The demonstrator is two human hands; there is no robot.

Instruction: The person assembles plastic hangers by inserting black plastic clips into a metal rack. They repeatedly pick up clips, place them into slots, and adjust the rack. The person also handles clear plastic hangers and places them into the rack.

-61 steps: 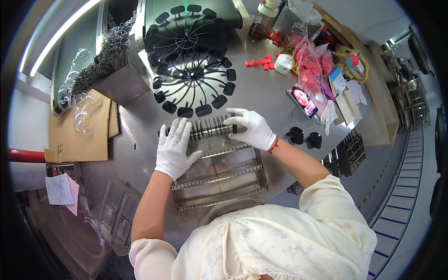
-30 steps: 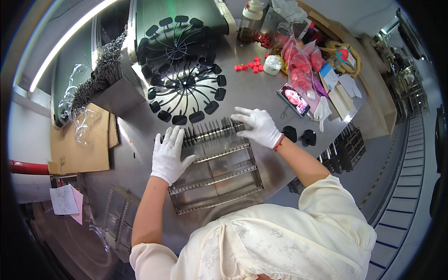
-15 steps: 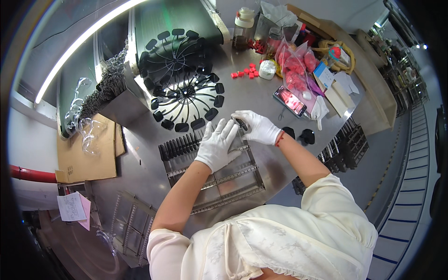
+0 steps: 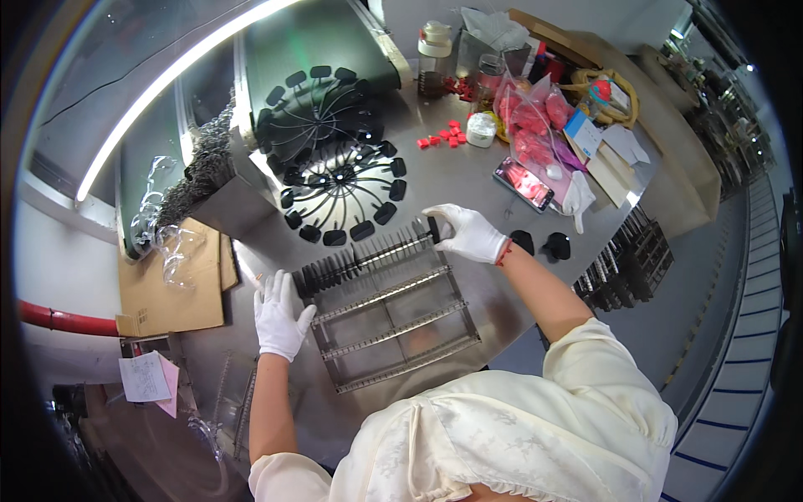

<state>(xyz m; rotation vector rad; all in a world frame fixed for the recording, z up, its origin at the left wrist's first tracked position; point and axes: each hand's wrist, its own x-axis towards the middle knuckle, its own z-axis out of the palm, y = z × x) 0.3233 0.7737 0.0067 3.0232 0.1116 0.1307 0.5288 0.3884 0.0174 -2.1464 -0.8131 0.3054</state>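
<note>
A metal rack (image 4: 386, 294) with several notched crossbars lies on the table before me. Black flat pieces (image 4: 330, 269) stand upright in a row along the left part of its far bar. My white-gloved left hand (image 4: 283, 316) is open beside the rack's left side, fingers spread and thumb close to the frame. At the far right corner, my gloved right hand (image 4: 468, 234) is closed on a small black flat piece (image 4: 433, 229). Whether that piece touches the bar I cannot tell.
Beyond the rack lie round fans of black paddle-ended rods (image 4: 341, 180). A bin of metal wire parts (image 4: 222, 197) stands at the left, near cardboard (image 4: 171, 293). Rightward are two black pads (image 4: 556, 246), a phone (image 4: 524, 184), red bits (image 4: 443, 135) and bags (image 4: 531, 113).
My left hand has moved left, off the rack to its left side, uncovering the far bar and crossbars. The right hand stays at the far right corner with the black piece. The view has shifted slightly.
</note>
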